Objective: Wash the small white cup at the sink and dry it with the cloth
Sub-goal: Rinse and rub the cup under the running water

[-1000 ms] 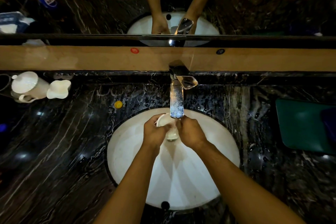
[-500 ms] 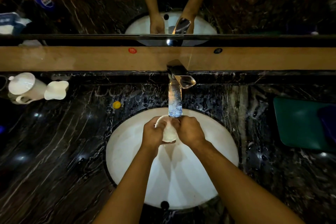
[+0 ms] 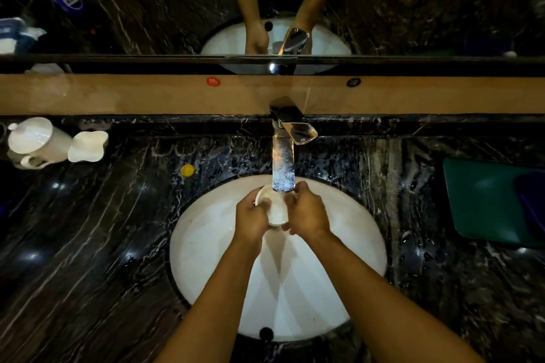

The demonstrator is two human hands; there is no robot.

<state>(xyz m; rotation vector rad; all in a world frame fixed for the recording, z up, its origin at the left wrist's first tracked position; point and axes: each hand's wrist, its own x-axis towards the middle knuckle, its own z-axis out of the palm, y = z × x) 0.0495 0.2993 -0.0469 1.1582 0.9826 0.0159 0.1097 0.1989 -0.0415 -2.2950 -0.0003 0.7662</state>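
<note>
The small white cup [image 3: 275, 208] is held on its side over the white oval sink [image 3: 206, 244], right under the chrome tap [image 3: 283, 162]. Its mouth faces away, towards the spout. My left hand [image 3: 250, 219] grips its left side and my right hand [image 3: 308, 215] grips its right side. Fingers hide part of the rim and the base. A dark blue cloth [image 3: 532, 200] lies at the far right, cut off by the frame edge.
A green tray [image 3: 483, 200] lies under the cloth on the black marble counter [image 3: 88, 244]. A white lidded mug [image 3: 35, 141] and a white dish [image 3: 87, 146] stand at the back left. A small yellow cap [image 3: 187, 170] lies near the basin. A mirror runs behind the tap.
The cup has been turned between my hands, so more of its outer wall now shows. Both hands have stayed under the tap.
</note>
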